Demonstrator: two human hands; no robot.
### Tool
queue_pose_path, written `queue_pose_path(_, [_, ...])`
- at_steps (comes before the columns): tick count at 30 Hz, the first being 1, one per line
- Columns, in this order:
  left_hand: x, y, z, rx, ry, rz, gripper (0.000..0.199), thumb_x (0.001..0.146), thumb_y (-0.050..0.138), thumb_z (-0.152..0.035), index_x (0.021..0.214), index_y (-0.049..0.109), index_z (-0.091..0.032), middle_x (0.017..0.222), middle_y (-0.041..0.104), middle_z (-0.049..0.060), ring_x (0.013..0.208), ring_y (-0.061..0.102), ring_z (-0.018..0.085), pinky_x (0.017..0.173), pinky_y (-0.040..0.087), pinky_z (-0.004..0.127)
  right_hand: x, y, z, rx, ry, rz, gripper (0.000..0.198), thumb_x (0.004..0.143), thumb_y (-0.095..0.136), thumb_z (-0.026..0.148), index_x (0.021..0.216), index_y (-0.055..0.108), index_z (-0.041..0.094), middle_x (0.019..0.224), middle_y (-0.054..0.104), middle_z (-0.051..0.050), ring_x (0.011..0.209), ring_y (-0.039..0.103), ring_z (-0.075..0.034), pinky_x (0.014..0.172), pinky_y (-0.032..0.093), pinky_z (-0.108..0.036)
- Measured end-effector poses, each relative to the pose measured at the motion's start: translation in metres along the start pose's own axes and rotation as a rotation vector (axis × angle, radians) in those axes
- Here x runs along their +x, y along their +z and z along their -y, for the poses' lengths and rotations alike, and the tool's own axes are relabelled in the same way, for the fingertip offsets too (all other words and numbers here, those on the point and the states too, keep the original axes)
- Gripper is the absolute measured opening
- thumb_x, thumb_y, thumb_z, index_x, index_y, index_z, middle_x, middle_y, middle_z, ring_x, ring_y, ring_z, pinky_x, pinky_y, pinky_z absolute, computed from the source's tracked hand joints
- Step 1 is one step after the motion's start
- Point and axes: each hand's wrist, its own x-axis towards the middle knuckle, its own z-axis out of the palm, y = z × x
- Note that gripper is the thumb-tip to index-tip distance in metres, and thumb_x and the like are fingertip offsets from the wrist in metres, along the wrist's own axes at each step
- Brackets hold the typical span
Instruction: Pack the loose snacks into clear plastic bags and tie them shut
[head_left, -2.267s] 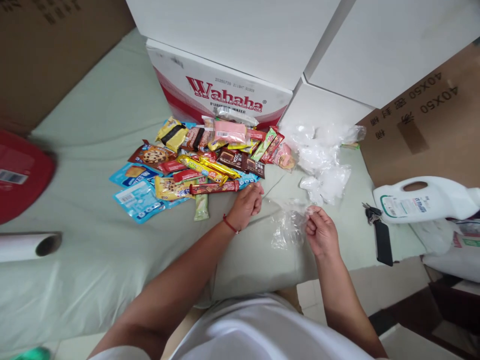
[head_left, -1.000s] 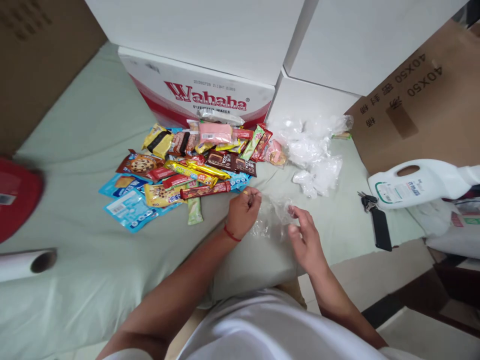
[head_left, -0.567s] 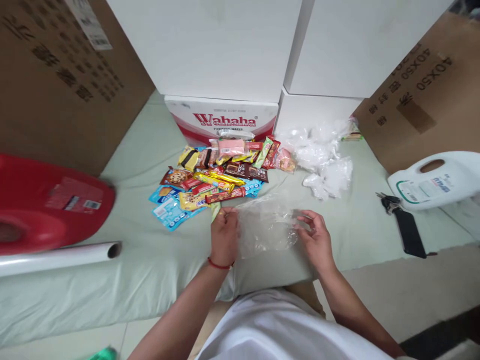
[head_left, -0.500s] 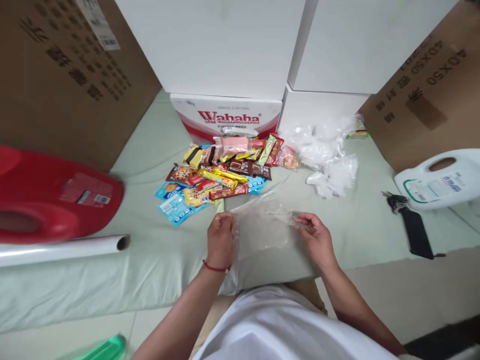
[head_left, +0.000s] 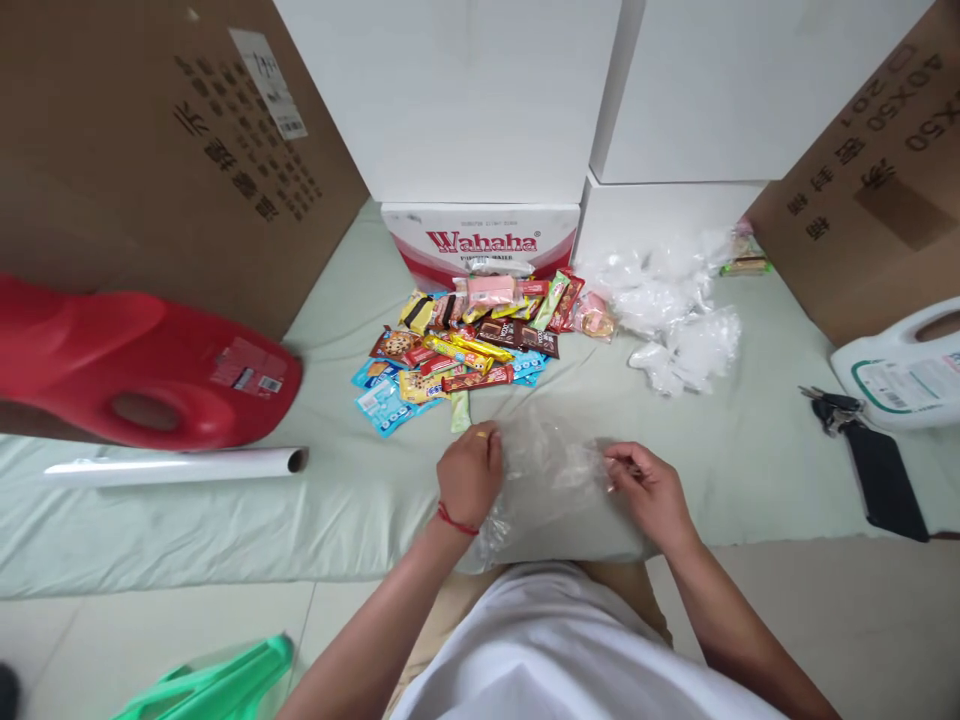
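Note:
A clear plastic bag (head_left: 551, 470) is stretched between my two hands, low over the green cloth near its front edge. My left hand (head_left: 471, 475), with a red string at the wrist, is closed on the bag's left side. On the opposite side, my right hand (head_left: 651, 490) pinches the bag's edge between thumb and fingers. Just beyond the left hand lies a heap of wrapped snacks (head_left: 465, 345) in red, yellow, blue and brown packets. A pile of crumpled clear bags (head_left: 667, 310) sits to the right of the snacks.
White boxes and a Wahaba carton (head_left: 484, 240) stand behind the snacks. At left are a red jug (head_left: 225, 370) and a white tube (head_left: 180, 467); at right, a white jug (head_left: 911, 375), keys (head_left: 834, 408) and a black phone (head_left: 885, 485). Brown cardboard (head_left: 112, 160) flanks both sides.
The camera view has shifted left, so things appear further right. The bag's shape has changed between my hands, and both hands still grip it.

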Motion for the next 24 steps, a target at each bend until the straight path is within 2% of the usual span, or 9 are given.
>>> queue_pose_path(4, [0.007,0.002,0.01,-0.425,-0.292,0.022,0.023,0.094,0.052,-0.042,0.094,0.064,-0.023,0.073,0.066,0.003,0.069,0.062,0.021,0.066,0.045,0.029,-0.008,-0.016,-0.011,0.142,0.215,-0.095,0.037,0.081,0.075,0.057,0.095,0.072,0.022,0.074,0.066,-0.002,0.065,0.061,-0.018,0.056,0.054,-0.031])
queue_pose_path(7, [0.007,0.001,0.012,-0.589,-0.378,0.132,0.029,0.092,0.052,-0.051,0.081,0.057,-0.023,0.054,0.05,-0.005,0.051,0.049,0.016,0.052,0.037,0.025,-0.014,-0.03,-0.023,0.227,0.337,-0.101,0.046,0.071,0.082,0.062,0.089,0.07,0.021,0.069,0.061,0.0,0.058,0.054,-0.015,0.048,0.046,-0.027])
queue_pose_path(9, [0.005,0.002,0.012,-0.629,-0.404,0.188,0.034,0.092,0.049,-0.055,0.077,0.052,-0.024,0.049,0.044,-0.006,0.044,0.043,0.014,0.046,0.033,0.025,-0.017,-0.043,-0.03,0.191,0.389,-0.045,0.051,0.07,0.081,0.067,0.086,0.069,0.019,0.069,0.061,-0.001,0.056,0.052,-0.014,0.047,0.043,-0.026])
queue_pose_path(12, [0.003,0.005,0.01,-0.673,-0.437,0.232,0.037,0.093,0.049,-0.058,0.076,0.05,-0.024,0.047,0.042,-0.007,0.04,0.039,0.014,0.043,0.029,0.025,-0.021,-0.064,-0.033,-0.076,0.319,-0.021,0.056,0.078,0.074,0.071,0.099,0.073,0.019,0.081,0.066,-0.006,0.068,0.061,-0.019,0.059,0.053,-0.032])
queue_pose_path(15, [0.002,0.008,0.008,-0.687,-0.44,0.243,0.038,0.094,0.049,-0.058,0.081,0.055,-0.024,0.047,0.042,-0.007,0.04,0.04,0.014,0.043,0.03,0.026,-0.018,-0.073,-0.024,-0.328,0.062,-0.103,0.067,0.083,0.073,0.067,0.134,0.065,0.024,0.123,0.067,-0.014,0.111,0.065,-0.028,0.091,0.057,-0.045])
queue_pose_path(17, [0.002,0.009,0.007,-0.692,-0.435,0.247,0.04,0.096,0.045,-0.059,0.085,0.058,-0.023,0.046,0.042,-0.007,0.04,0.04,0.014,0.043,0.03,0.026,-0.014,-0.065,-0.016,-0.386,-0.067,-0.082,0.085,0.08,0.077,0.066,0.151,0.051,0.027,0.143,0.059,-0.016,0.131,0.056,-0.033,0.105,0.052,-0.052])
queue_pose_path(20, [0.001,0.009,0.007,-0.702,-0.426,0.25,0.047,0.098,0.039,-0.063,0.091,0.061,-0.021,0.047,0.041,-0.007,0.041,0.039,0.015,0.044,0.03,0.027,-0.004,-0.036,-0.006,-0.387,-0.064,0.032,0.099,0.074,0.082,0.066,0.156,0.045,0.025,0.138,0.063,-0.017,0.13,0.058,-0.036,0.105,0.051,-0.054])
queue_pose_path(22, [-0.001,0.007,0.007,-0.692,-0.396,0.25,0.047,0.096,0.044,-0.064,0.101,0.061,-0.02,0.051,0.042,-0.008,0.043,0.041,0.015,0.046,0.032,0.027,0.003,-0.017,-0.004,-0.351,0.009,0.088,0.086,0.077,0.079,0.061,0.15,0.052,0.024,0.121,0.071,-0.014,0.116,0.066,-0.033,0.099,0.053,-0.051])
queue_pose_path(24, [-0.004,0.002,0.008,-0.658,-0.347,0.271,0.056,0.084,0.067,-0.061,0.12,0.059,-0.019,0.057,0.046,-0.009,0.05,0.045,0.015,0.051,0.036,0.026,0.01,-0.008,-0.003,-0.295,0.058,0.113,0.062,0.086,0.071,0.054,0.14,0.061,0.024,0.104,0.074,-0.008,0.098,0.07,-0.027,0.093,0.055,-0.044])
